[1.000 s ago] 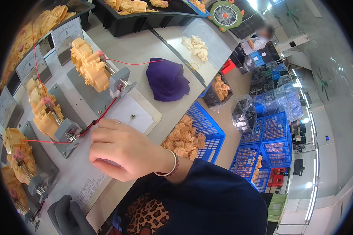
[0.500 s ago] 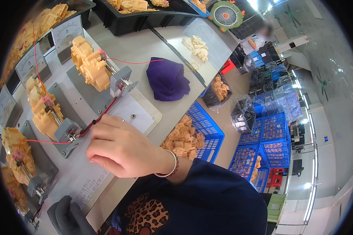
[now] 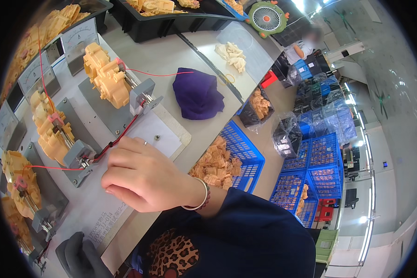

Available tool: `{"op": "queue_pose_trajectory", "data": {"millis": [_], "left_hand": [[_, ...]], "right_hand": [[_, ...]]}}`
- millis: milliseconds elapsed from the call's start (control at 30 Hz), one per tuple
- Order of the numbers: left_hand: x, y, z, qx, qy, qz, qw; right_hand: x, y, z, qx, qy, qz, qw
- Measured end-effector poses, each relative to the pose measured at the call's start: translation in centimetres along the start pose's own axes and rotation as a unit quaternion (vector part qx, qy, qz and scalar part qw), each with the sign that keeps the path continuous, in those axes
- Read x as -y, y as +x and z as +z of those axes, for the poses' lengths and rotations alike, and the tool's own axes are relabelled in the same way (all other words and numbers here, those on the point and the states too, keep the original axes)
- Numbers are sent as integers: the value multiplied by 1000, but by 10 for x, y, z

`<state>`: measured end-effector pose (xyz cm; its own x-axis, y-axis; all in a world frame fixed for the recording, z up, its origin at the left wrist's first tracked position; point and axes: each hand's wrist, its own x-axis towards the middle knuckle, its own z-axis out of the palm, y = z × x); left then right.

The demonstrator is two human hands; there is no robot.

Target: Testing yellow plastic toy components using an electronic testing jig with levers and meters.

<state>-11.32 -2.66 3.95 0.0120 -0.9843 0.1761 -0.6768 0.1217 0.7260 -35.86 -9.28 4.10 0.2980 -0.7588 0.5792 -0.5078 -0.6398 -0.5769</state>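
Note:
My bare right hand [image 3: 141, 173], with a ring and bracelets, rests with curled fingers on the grey metal base plate [image 3: 90, 197]. Whatever its fingers may hold is hidden under them. A red wire [image 3: 125, 131] runs just beyond its knuckles to a metal clamp [image 3: 81, 155]. That clamp sits at the end of a yellow plastic gearbox [image 3: 51, 136]. Another yellow gearbox [image 3: 107, 78] is mounted farther off in its own clamp. At the lower left, my left hand [image 3: 81, 255] wears a grey glove; its fingers are bent and close together by the plate's near edge, their undersides unseen.
Dial meters [image 3: 79, 39] stand behind the gearboxes. A purple cloth [image 3: 198, 95] and a small metal part [image 3: 157, 137] lie to the right. Black trays [image 3: 171, 25] of yellow parts line the back. A blue crate [image 3: 248, 160] of parts stands beside the table. A person [image 3: 303, 48] is far off.
My right hand shifts very slightly on the plate, its wrist dipping a little. The left hand, gearboxes and wires stay in place.

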Motion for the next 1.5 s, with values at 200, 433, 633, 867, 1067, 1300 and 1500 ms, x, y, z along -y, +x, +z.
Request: {"op": "queue_pose_trajectory", "data": {"millis": [200,433,633,867,1067,1300,1500], "left_hand": [[-4,1,1,-5,-2,5,1000],[0,0,0,-7,-3,13,1000],[-1,0,-1,-7,8,28,1000],[-2,1,1,-10,16,2,1000],[-5,1,2,-12,14,9,1000],[-3,1,2,-16,28,7,999],[0,1,2,-20,35,24,999]], "right_hand": [[1,0,0,-2,-21,-14,1000],[-1,-1,-6,-42,-14,-48,998],[-24,-13,-48,-104,-168,35,980],[10,-6,-17,-38,-88,-1,995],[3,-5,-3,31,-92,2,995],[3,-4,-1,15,-98,-3,995],[4,-5,-10,-57,-63,-10,996]]}}
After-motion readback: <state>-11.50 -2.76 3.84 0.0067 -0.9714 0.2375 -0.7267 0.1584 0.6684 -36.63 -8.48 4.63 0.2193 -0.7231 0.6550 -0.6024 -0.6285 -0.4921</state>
